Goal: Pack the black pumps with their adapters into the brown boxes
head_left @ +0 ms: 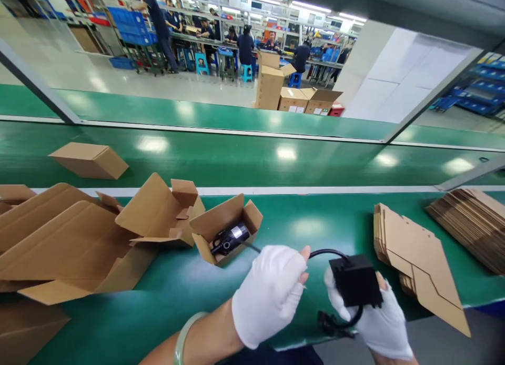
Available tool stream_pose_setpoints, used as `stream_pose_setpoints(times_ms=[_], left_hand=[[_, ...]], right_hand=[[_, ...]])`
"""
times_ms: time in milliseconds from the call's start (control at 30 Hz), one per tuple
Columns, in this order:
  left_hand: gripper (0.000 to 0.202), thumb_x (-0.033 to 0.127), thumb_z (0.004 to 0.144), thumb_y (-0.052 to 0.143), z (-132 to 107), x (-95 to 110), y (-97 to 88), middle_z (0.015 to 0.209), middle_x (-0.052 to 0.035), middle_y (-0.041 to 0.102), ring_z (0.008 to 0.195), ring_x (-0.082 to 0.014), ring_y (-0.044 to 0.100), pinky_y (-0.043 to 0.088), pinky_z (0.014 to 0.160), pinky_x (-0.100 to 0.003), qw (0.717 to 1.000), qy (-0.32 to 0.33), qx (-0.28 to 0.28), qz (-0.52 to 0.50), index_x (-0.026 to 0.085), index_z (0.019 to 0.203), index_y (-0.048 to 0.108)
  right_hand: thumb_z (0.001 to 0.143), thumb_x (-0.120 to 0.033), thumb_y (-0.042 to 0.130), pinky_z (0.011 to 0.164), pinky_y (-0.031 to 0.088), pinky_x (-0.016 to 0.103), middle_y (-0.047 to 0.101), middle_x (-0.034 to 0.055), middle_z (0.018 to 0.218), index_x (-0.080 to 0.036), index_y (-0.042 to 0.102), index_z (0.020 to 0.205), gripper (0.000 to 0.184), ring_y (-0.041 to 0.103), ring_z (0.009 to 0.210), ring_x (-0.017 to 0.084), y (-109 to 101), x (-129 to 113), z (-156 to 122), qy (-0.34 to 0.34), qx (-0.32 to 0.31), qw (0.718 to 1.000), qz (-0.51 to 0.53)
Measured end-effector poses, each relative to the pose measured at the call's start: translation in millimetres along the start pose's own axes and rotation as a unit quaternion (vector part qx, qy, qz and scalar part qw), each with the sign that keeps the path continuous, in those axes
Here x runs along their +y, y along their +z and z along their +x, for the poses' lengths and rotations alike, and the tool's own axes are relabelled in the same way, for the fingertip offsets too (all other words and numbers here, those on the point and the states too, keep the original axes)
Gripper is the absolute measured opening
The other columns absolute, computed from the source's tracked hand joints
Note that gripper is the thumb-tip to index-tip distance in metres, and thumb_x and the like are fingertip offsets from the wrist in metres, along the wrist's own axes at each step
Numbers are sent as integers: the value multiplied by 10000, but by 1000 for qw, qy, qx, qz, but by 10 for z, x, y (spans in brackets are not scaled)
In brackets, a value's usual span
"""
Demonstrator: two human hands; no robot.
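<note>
My left hand, in a white glove with bare fingertips, is closed around a thin black cable. My right hand, gloved the same way, grips a square black box-shaped unit that the cable runs into. A short thick lead with a dark connector hangs below that unit. From my left hand the cable also leads to a black cylindrical device with a white label. This device lies inside a small open cardboard box on the green bench.
Open cardboard boxes crowd the bench at left. Flat folded cartons lie at right beside a larger stack. One closed carton sits on the green surface beyond the white strip. Metal posts frame the bench; people work far behind.
</note>
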State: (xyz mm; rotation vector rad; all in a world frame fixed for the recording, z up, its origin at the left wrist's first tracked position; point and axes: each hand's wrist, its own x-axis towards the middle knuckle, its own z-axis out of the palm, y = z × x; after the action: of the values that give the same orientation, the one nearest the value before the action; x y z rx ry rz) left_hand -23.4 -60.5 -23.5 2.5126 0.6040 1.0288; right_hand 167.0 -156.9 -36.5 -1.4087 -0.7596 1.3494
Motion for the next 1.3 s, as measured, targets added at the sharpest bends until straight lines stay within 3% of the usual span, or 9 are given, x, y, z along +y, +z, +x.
stream_pose_setpoints(times_ms=[100,233,400,500,567,767,967,1200,1300], left_hand=[[419,157,887,399,-138,98,153,956,-90,645,846,-212,601,525,714,-367,992,-102,49,-60,161,1305,385],[510,278,803,585,-265,164,296,1182,-126,595,1061,-265,582,501,904,-432,948,-240,101,-185,181,1276,420],[373,254,794,567,-191,112,302,1098,-137,642,989,-226,639,545,863,-364,764,-392,186,-477,151,1128,438],[351,258,770,595,-135,48,286,1061,-135,657,969,-221,650,550,858,-344,723,-384,236,-523,148,1067,445],[312,262,803,565,-142,20,298,1082,-125,653,996,-213,639,534,893,-347,748,-367,249,-493,154,1079,467],[457,174,903,353,-305,3,349,1410,-123,386,1287,-272,379,391,1015,-539,944,-247,206,-75,253,1353,348],[535,175,891,342,-386,-87,250,1471,-141,253,1348,-296,232,363,1024,-540,961,-231,140,52,188,1415,236],[445,281,915,319,-409,-89,247,1355,-171,417,1255,-287,392,423,978,-471,963,-234,133,-4,152,1338,371],[408,337,910,330,-442,-96,51,1236,-173,517,1173,-275,472,460,925,-431,979,-168,115,4,127,1235,462]], right_hand=[[813,-719,4,524,492,388,641,176,850,-171,591,1031,832,591,614,264,270,5,112,-30,58,997,35],[887,-649,152,909,438,415,616,160,1041,-173,516,1185,669,569,995,293,586,46,260,-112,157,981,-39],[887,-639,113,974,383,435,559,218,1131,-133,518,1090,679,500,1121,331,871,99,394,-162,198,961,-106],[886,-642,131,948,413,433,480,198,1269,-157,347,1296,671,469,1172,316,946,180,419,-196,126,968,-92],[876,-628,265,889,458,431,458,183,1307,-179,219,1382,678,485,1157,319,949,236,411,-172,94,976,-93],[901,-536,282,851,481,416,464,194,1300,-161,183,1410,640,521,1122,299,955,171,399,-54,80,995,-35],[893,-527,261,815,485,436,516,194,1245,-156,213,1404,632,532,1086,320,1115,31,455,-39,90,995,-25],[875,-583,332,777,495,399,564,150,1097,-191,320,1305,582,578,951,288,1195,46,539,-89,153,982,-70],[829,-588,431,676,508,364,555,141,1088,-183,378,1246,584,591,886,285,1208,-31,610,-112,206,964,-124]])
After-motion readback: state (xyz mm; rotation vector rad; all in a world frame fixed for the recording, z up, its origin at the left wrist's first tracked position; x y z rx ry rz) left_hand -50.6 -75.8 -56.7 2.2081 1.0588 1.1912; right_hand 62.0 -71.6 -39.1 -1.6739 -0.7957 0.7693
